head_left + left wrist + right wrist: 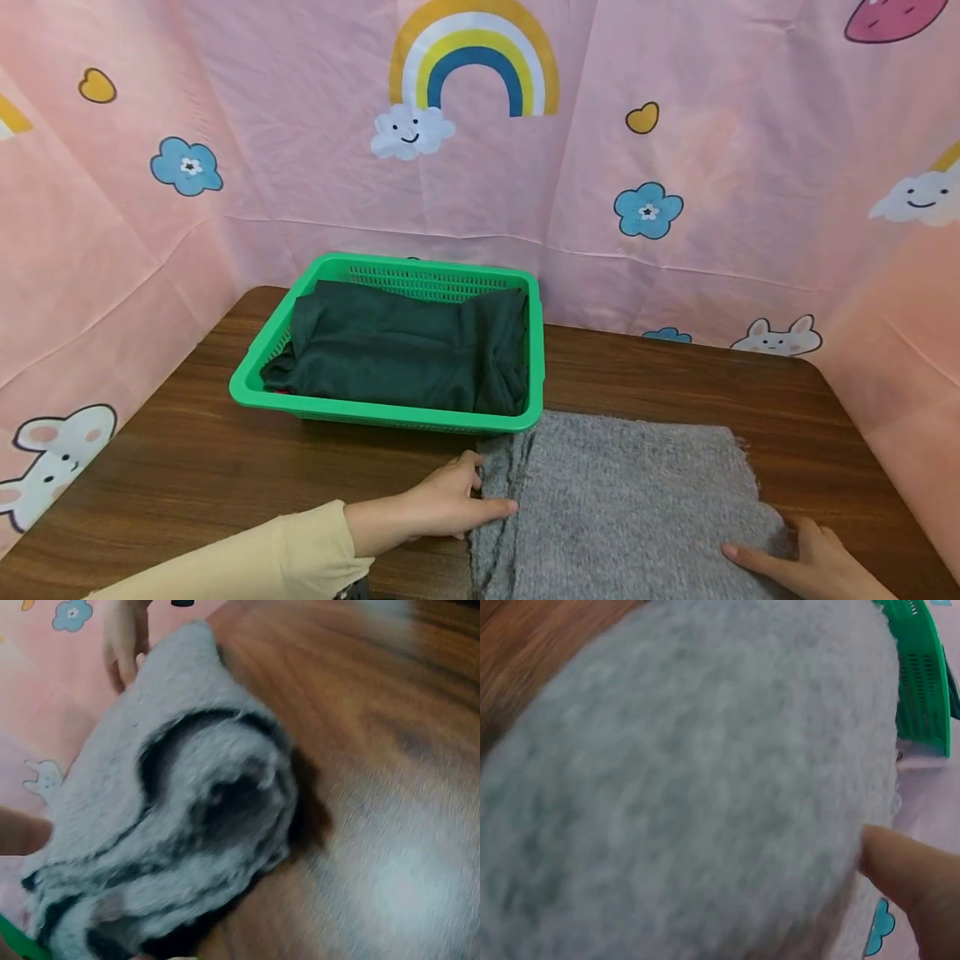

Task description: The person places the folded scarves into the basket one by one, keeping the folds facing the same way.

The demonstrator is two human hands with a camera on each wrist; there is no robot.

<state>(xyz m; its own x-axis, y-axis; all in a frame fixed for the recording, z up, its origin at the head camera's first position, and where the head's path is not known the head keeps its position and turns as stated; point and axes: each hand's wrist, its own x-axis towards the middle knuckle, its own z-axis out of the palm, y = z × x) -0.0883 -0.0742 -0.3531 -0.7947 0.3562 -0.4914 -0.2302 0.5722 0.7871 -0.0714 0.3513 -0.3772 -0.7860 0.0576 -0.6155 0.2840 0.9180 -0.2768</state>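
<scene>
A folded grey woolly cloth (630,500) with a frayed edge lies at the front right of the table. At its left edge, my left hand (442,500) holds the folded layers, thumb on top and fingers at the side. My right hand (813,558) grips the right edge with its thumb on top; its other fingers are partly hidden behind the cloth. The left wrist view shows the cloth's rolled, layered end (240,795) from the side. In the right wrist view, my right thumb (907,870) lies against the cloth's edge.
Behind and left of the cloth stands a green plastic basket (536,367) with folded dark green cloth (390,350) inside. Its front right corner is close to the grey cloth. Pink printed fabric (315,108) encloses the brown wooden table (187,450) at the back and sides.
</scene>
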